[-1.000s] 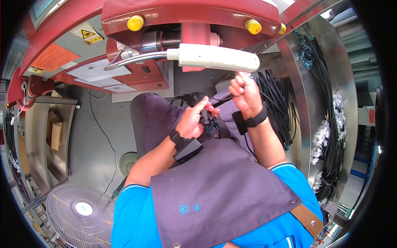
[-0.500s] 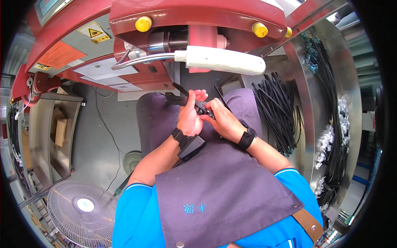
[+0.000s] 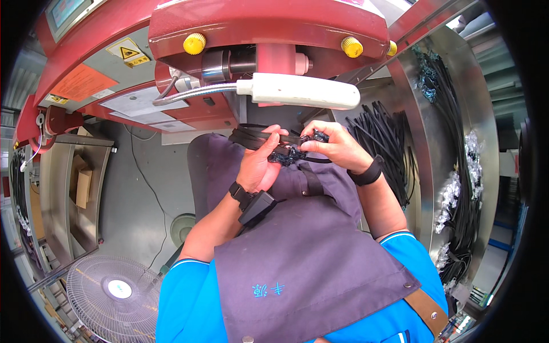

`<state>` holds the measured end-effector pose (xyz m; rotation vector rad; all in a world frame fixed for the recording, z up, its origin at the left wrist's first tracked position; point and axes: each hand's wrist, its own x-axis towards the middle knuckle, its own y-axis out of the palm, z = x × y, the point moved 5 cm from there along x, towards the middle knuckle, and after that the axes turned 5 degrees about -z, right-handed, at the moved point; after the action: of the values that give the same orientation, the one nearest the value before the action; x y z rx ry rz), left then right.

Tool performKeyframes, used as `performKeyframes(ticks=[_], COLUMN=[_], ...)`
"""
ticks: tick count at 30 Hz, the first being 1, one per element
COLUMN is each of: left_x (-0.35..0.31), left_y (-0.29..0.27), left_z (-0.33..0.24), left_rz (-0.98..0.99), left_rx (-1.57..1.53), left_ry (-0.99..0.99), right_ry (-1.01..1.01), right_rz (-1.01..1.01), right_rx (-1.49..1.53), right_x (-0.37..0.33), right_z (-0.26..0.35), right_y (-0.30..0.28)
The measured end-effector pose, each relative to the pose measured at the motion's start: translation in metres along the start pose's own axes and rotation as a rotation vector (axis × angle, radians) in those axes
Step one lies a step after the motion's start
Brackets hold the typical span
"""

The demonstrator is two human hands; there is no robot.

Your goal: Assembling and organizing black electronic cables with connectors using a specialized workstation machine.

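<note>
My left hand (image 3: pixel 258 170) is closed around several flat black straps (image 3: pixel 245 138), palm up with the thumb across them. Their dark ends (image 3: pixel 284 156), wrapped in shiny clear film, bunch beside its palm. My right hand (image 3: pixel 346 151) pinches the end of a strap (image 3: pixel 316 136) with similar dark wrapping, just right of the left hand. Both hands are above my lap, where a purple apron (image 3: pixel 286 240) lies. One black strap hangs down over the apron below the right hand.
A red machine (image 3: pixel 269 23) with yellow knobs stands ahead, with a white lamp (image 3: pixel 303 90) on a flexible neck above my hands. On the right, black straps (image 3: pixel 377 154) lie in a metal trough (image 3: pixel 423 171). A fan (image 3: pixel 108 297) stands at the lower left.
My right hand has moved up and to the right, away from the left palm, with a strap end in its fingers. The straps in my left hand now lie more level.
</note>
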<state>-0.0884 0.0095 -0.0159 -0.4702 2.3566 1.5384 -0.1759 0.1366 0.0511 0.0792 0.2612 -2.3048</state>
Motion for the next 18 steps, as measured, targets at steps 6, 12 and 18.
performKeyframes(ticks=[6, 12, 18], left_x=[0.002, 0.007, 0.008], left_y=[0.002, 0.013, 0.023], left_z=[-0.010, -0.016, -0.017], left_rz=[0.026, -0.008, -0.044], left_rx=[0.012, 0.058, -0.012], left_ry=[0.156, 0.151, 0.145], right_ry=[-0.171, -0.165, -0.192], right_rz=[-0.249, -0.431, -0.430], right_rx=[-0.302, -0.043, -0.005], right_x=[0.001, 0.005, 0.018], right_z=[0.016, 0.018, 0.019], right_y=[0.003, 0.006, 0.004])
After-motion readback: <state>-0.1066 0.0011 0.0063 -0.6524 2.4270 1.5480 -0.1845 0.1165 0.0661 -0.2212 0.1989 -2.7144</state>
